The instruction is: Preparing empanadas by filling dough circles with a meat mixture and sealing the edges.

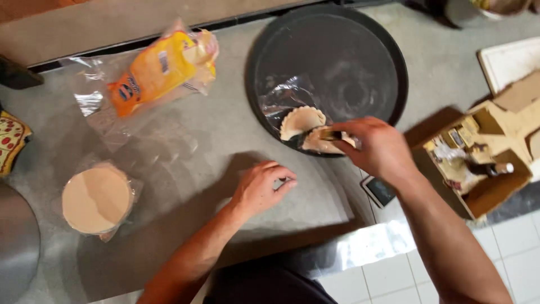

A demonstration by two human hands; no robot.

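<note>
My right hand grips a small dark-tipped brush or tool over two folded, crimped dough pastries lying at the near edge of a round black tray. A crumpled clear plastic sheet lies on the tray beside them. My left hand rests on the grey countertop in front of the tray, fingers curled, holding nothing.
A stack of round dough discs in plastic sits at the left. A yellow and orange bag lies at the back. An open cardboard box with small bottles and a phone are at the right. A white board lies beyond.
</note>
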